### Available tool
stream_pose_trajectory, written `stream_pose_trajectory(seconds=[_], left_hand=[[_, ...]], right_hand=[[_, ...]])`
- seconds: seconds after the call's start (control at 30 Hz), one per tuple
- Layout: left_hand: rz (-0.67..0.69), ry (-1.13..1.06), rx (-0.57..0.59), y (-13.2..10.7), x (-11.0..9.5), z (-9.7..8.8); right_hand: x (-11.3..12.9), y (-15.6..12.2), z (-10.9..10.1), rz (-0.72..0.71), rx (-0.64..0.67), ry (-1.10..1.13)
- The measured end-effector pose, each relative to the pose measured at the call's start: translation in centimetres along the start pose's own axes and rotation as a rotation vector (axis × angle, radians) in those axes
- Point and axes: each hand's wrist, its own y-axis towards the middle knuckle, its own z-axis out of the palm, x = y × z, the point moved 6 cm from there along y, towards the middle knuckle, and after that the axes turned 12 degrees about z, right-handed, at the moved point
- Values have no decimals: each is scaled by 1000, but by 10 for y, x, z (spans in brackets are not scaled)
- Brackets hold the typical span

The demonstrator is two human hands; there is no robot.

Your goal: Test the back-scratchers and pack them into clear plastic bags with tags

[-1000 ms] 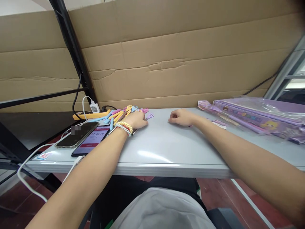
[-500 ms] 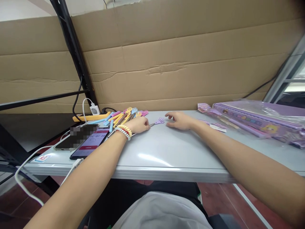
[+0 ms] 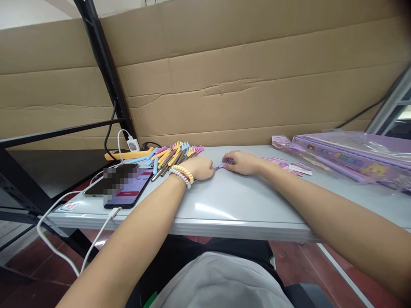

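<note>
A back scratcher with a purple claw-shaped head [image 3: 227,162] and a thin metal rod lies low over the tabletop between my hands. My left hand [image 3: 202,168] is closed around its rod end, with the handle hidden in the fist. At the other end, the fingers of my right hand [image 3: 240,162] pinch the purple claw, covering part of it. Close behind my left hand lies a pile of similar back scratchers [image 3: 167,157] with yellow, blue and pink heads and handles and metal rods.
Two phones lie at the left, one showing a timer screen [image 3: 128,188], with white cables [image 3: 96,239] over the table edge. Purple plastic-wrapped packages [image 3: 340,158] and pink printed cards [image 3: 289,166] are at the right. A cardboard wall [image 3: 224,81] stands behind the grey table [image 3: 224,201].
My right hand has gone from open beside the purple claw to gripping it. My left hand, still on the rod, appears slightly further right; the view has shifted a little too.
</note>
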Motion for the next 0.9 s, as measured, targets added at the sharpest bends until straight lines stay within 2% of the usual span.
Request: stream_pose_trajectory(seconds=[0.17, 0.33, 0.4, 0.57, 0.73, 0.9], left_hand=[[24, 32, -32, 0, -3, 0], [15, -72, -208, -2, 7, -9], [11, -100, -243, -2, 9, -10], [1, -53, -241, 1, 9, -7], [9, -48, -299, 0, 7, -12], [21, -106, -227, 1, 9, -7]], right_hand=[[-11, 0, -6, 13, -82, -21], [-16, -3, -14, -9, -130, -8], [-17, -3, -16, 6, -140, -25], [-17, -3, -18, 72, -146, -64], [-16, -5, -21, 47, -126, -33], [-15, -5, -16, 43, -56, 15]])
